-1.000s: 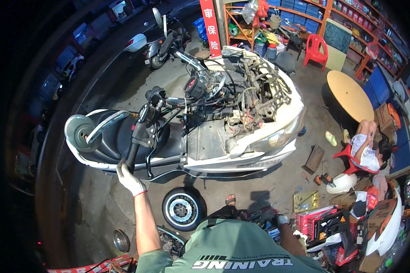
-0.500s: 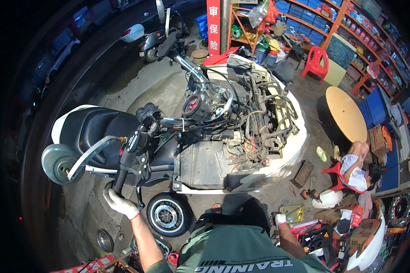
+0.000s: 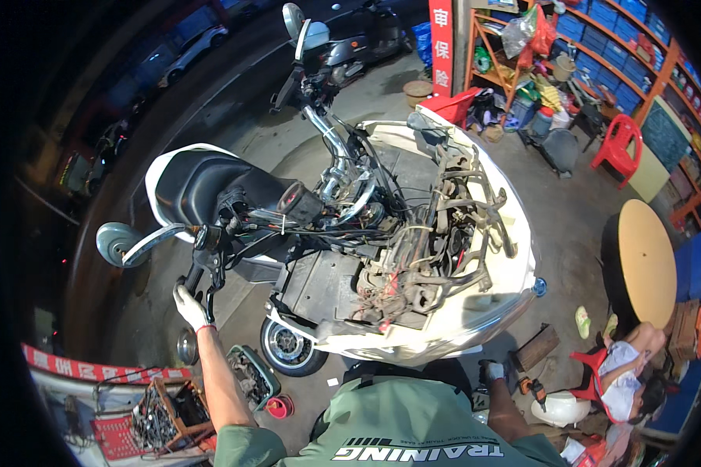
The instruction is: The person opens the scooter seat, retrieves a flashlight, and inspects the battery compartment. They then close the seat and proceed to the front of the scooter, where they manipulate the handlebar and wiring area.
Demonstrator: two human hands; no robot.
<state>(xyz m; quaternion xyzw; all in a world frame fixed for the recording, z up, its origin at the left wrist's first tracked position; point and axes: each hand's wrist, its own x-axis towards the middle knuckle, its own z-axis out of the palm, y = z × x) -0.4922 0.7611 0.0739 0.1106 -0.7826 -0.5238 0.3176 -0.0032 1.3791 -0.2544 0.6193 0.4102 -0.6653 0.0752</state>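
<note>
Left hand grips handlebar grip; open floor beside.

A big white scooter with a black seat stands in the middle of the floor. Its front cover is off, so a tangle of dusty wires and metal parts shows on the right side. The black seat is on the far left. A small black front wheel with a silver middle sits near, low down. The black left handlebar grip sticks out to the left and near, with a round mirror just beside it. The other shiny handlebar points far away.
</note>
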